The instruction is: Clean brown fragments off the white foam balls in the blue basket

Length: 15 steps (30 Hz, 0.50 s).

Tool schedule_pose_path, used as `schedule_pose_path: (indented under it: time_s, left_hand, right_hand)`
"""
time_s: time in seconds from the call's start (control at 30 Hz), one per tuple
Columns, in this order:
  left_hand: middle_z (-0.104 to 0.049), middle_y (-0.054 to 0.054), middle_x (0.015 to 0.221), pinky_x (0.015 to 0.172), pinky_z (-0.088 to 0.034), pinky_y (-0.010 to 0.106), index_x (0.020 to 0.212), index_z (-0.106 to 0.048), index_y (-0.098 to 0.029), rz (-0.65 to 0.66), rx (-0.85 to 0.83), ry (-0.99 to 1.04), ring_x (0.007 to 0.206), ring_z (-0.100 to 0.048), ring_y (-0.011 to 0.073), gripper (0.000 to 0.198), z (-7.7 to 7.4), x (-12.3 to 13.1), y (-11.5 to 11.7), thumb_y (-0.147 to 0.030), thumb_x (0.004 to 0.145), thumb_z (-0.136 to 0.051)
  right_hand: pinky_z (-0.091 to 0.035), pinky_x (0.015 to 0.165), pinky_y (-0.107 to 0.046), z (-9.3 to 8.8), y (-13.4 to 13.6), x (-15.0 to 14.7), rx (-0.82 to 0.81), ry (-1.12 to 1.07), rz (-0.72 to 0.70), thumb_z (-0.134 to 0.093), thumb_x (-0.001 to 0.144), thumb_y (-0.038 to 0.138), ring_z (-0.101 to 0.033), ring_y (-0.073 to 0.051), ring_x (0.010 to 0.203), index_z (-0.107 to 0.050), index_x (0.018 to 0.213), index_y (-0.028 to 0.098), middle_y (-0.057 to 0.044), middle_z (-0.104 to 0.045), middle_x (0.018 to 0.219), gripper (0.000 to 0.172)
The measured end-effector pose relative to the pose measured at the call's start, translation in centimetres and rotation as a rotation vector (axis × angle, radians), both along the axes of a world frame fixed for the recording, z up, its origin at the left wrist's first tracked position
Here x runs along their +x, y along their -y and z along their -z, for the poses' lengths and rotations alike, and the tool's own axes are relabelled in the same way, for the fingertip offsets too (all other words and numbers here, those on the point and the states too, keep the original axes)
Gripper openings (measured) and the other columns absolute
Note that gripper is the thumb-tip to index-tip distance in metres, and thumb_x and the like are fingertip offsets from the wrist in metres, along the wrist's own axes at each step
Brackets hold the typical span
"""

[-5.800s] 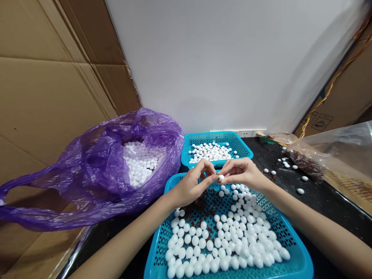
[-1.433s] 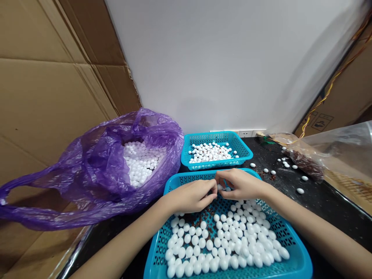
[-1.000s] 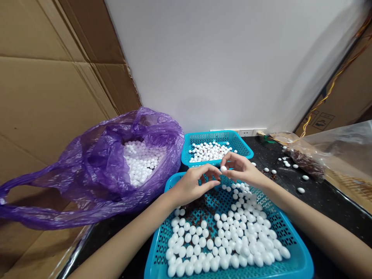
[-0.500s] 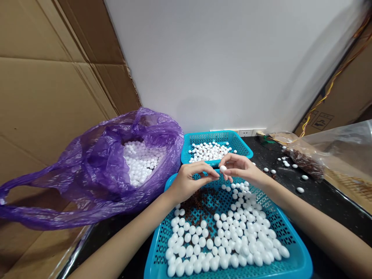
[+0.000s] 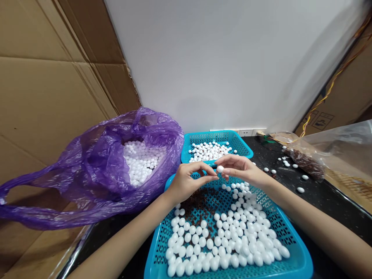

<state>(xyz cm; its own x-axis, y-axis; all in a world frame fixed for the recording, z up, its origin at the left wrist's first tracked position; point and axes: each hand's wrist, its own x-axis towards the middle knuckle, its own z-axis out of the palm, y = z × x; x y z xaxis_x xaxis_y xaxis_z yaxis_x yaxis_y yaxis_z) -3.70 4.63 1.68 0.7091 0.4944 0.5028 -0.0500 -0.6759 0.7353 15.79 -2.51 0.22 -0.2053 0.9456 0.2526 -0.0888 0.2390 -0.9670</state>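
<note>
Between the thumb and fingers of my right hand [image 5: 241, 170] is a small white egg-shaped ball [image 5: 220, 169]. My left hand [image 5: 193, 180] is close beside it, thumb and forefinger pinched together just left of the ball; whatever is between those fingertips is too small to make out. Both hands are above the far end of a blue plastic basket [image 5: 302, 259]. Many similar white balls [image 5: 232, 236] lie in it, mostly toward the near and right sides. Dark brown crumbly bits [image 5: 200, 205] lie under my left hand.
A second blue basket [image 5: 247, 149] with smaller white balls stands behind, against the wall. At left, a purple plastic bag [image 5: 101, 155] lies open, full of white balls. On the black tabletop [image 5: 279, 186] are loose balls and a clear bag of brown bits [image 5: 306, 164].
My right hand has shifted slightly left with the white ball, which now sits closer to my left fingertips. My left hand has barely moved.
</note>
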Motion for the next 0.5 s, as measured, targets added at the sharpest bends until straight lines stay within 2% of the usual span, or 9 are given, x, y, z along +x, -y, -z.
schedule_pose_path:
  time_s: [0.17,0.5]
  left_hand:
    - [-0.068,0.0,0.075,0.065,-0.049,0.021,0.075,-0.067,-0.016,0.014,0.022,0.007,0.07,-0.062,0.0104,0.005,-0.14,-0.01,0.06,-0.02,0.076,-0.069]
    - [-0.069,0.001,0.075,0.064,-0.05,0.022,0.076,-0.068,-0.017,0.045,0.037,0.018,0.069,-0.063,0.0118,0.002,-0.15,0.07,0.16,-0.018,0.076,-0.069]
  right_hand:
    - [-0.05,0.064,-0.025,-0.02,0.06,-0.07,0.009,-0.015,-0.026,-0.068,0.079,0.029,-0.059,-0.012,0.072,-0.065,0.093,0.019,-0.001,-0.062,0.08,0.018]
    - [-0.052,0.07,-0.022,0.14,0.01,0.02,0.043,-0.039,-0.072,-0.066,0.082,0.02,-0.063,-0.011,0.078,-0.07,0.094,0.022,-0.001,-0.068,0.085,0.014]
